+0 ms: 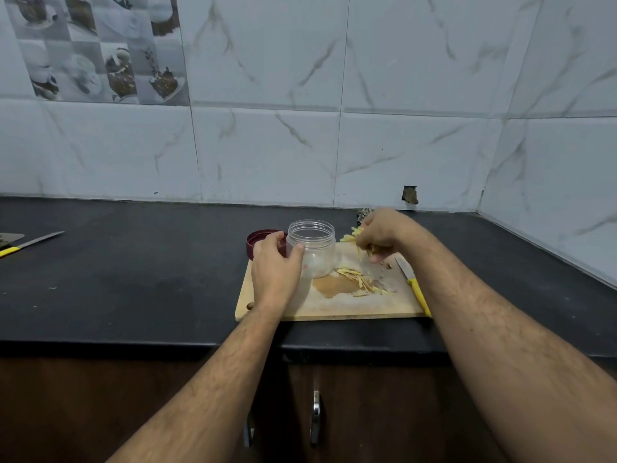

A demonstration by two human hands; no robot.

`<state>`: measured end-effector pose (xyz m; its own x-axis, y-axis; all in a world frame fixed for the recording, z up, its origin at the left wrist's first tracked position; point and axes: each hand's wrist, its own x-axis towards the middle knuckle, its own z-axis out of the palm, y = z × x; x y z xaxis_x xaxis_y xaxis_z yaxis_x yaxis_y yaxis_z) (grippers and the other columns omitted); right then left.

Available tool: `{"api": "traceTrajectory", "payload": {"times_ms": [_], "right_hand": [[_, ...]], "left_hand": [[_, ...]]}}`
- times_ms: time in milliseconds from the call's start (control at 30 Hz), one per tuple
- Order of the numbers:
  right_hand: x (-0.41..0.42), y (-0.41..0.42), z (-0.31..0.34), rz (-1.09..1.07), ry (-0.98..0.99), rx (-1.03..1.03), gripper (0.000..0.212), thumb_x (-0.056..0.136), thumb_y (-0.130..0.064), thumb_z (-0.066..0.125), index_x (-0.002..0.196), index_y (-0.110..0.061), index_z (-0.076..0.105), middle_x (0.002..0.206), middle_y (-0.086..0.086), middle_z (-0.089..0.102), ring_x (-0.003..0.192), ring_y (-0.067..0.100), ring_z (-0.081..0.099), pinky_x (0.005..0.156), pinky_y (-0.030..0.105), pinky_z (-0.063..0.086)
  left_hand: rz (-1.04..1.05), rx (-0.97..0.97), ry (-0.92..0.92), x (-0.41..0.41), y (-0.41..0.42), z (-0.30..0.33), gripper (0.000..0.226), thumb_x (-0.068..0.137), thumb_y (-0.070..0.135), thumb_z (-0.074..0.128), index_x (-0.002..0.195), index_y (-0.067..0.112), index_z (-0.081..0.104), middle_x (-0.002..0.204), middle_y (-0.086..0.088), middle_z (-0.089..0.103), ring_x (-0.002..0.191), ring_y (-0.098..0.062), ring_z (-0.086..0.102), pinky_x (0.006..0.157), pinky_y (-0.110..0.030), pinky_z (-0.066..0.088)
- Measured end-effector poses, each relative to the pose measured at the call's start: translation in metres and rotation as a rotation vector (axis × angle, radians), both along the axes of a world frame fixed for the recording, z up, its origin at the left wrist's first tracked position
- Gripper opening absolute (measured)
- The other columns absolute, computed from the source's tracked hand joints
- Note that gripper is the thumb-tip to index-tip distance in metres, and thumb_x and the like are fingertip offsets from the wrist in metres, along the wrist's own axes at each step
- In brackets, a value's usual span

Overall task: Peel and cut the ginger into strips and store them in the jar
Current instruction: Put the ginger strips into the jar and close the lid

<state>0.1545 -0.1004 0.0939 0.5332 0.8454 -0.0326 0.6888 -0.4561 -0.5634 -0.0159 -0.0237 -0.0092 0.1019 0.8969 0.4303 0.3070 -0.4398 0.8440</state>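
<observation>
1. The left hand [274, 262] is gripping the clear, round plastic jar [312, 247], its thumb curling around the near wall as the jar is standing open and upright on the pale wooden cutting board [334, 305].
2. The right hand [384, 233] is closing its fingers around a bunch of yellow ginger strips [353, 234], holding them just right of the jar's rim.
3. More cut ginger strips [359, 280] are lying on the board below those fingers.
4. A yellow-handled knife [414, 285] is resting at the board's right edge, beside the right forearm.
5. A dark red round lid [262, 240] is sitting just behind the left fingers, touching the jar.
</observation>
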Motion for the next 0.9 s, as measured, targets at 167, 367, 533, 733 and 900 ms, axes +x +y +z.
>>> {"api": "traceTrajectory", "payload": {"times_ms": [167, 367, 533, 733, 900], "right_hand": [[-0.011, 0.015, 0.033, 0.061, -0.051, 0.060, 0.011, 0.084, 0.003, 0.059, 0.080, -0.006, 0.056, 0.055, 0.012, 0.059, 0.045, 0.022, 0.061, 0.066, 0.037, 0.058], [-0.040, 0.054, 0.053, 0.165, -0.149, -0.044, 0.006, 0.087, 0.001, 0.055, 0.092, -0.003, 0.057, 0.065, 0.013, 0.058, 0.055, 0.024, 0.061, 0.087, 0.044, 0.056], [-0.057, 0.081, 0.043, 0.206, -0.260, -0.289, 0.011, 0.088, -0.007, 0.057, 0.098, -0.006, 0.061, 0.086, 0.013, 0.061, 0.058, 0.019, 0.058, 0.083, 0.034, 0.056], [-0.078, 0.086, 0.037, 0.252, -0.545, -0.465, 0.020, 0.093, -0.017, 0.063, 0.107, -0.004, 0.067, 0.082, 0.008, 0.062, 0.063, 0.018, 0.057, 0.071, 0.029, 0.052], [-0.076, 0.086, 0.032, 0.204, -0.555, -0.396, 0.031, 0.090, -0.021, 0.069, 0.114, -0.001, 0.066, 0.087, 0.007, 0.065, 0.090, 0.022, 0.067, 0.093, 0.034, 0.054]], "left_hand": [[-0.040, 0.021, 0.085, 0.000, 0.002, -0.005, 0.056, 0.086, 0.053, 0.059, 0.131, 0.020, 0.056, 0.126, 0.005, 0.058, 0.113, -0.016, 0.055, 0.094, -0.034, 0.045], [-0.076, -0.002, 0.093, 0.000, 0.004, -0.007, 0.070, 0.080, 0.062, 0.060, 0.138, 0.023, 0.051, 0.134, 0.004, 0.056, 0.121, -0.015, 0.052, 0.100, -0.041, 0.046], [-0.084, -0.001, 0.088, 0.000, 0.006, -0.008, 0.076, 0.083, 0.053, 0.068, 0.146, 0.020, 0.042, 0.141, 0.003, 0.051, 0.131, -0.015, 0.046, 0.106, -0.036, 0.041], [-0.086, -0.016, 0.124, 0.001, 0.006, -0.010, 0.078, 0.071, 0.066, 0.062, 0.138, 0.028, 0.049, 0.131, 0.011, 0.058, 0.121, -0.010, 0.054, 0.099, -0.041, 0.049], [-0.082, -0.034, 0.139, 0.002, 0.008, -0.011, 0.075, 0.066, 0.071, 0.058, 0.131, 0.035, 0.052, 0.122, 0.016, 0.062, 0.110, -0.008, 0.060, 0.092, -0.040, 0.053]]}}
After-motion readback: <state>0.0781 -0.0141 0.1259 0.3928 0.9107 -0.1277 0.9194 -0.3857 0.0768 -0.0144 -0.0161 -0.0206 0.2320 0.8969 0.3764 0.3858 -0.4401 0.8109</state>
